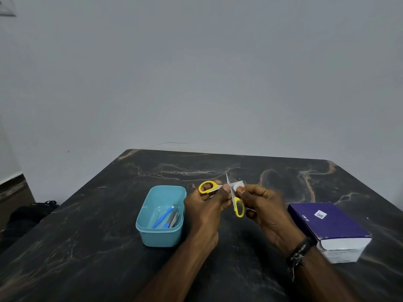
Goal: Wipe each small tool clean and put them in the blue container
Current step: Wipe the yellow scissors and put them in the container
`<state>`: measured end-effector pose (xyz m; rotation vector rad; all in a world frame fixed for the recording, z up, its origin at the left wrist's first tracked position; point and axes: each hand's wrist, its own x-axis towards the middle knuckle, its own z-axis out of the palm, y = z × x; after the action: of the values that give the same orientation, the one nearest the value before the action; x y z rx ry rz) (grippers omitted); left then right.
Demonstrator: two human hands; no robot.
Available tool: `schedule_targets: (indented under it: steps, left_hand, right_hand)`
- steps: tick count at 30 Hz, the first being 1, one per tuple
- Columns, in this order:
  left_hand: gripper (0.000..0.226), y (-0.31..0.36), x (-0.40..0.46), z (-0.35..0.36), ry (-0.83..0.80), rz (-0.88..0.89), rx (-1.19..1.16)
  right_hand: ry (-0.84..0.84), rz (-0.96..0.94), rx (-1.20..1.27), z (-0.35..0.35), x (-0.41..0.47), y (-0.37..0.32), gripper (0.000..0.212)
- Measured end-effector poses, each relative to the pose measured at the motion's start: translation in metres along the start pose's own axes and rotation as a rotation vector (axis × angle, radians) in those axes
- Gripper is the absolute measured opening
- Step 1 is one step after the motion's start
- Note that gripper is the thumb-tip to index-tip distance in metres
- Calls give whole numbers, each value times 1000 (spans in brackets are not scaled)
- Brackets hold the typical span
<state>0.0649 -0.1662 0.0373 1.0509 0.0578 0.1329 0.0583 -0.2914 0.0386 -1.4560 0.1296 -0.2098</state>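
Note:
My left hand [207,203] holds small yellow-handled scissors [238,207] spread wide apart above the table, one handle loop to the left, the other hanging down, one blade tip pointing up. My right hand [261,205] pinches a small white wipe [238,184] against that blade. To the left of my hands stands the blue container [160,236], open on top, with a blue-handled tool and a couple of metal tools [171,219] lying in it.
A purple and white box [327,227] lies on the dark marbled table [87,247] to the right of my right wrist. A dark bag sits on the floor at far left. A plain wall stands behind the table's far edge.

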Motion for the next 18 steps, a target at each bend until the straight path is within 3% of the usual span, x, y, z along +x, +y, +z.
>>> schedule_targets:
  steps: [8,18]
  left_hand:
    - [16,2,1,-1,10,3,-9]
    - [13,-2,-3,0,-60,-4,29]
  right_hand:
    - [39,10,9,1,-1,-4,10]
    - [-40,10,42,2,-4,-5,13]
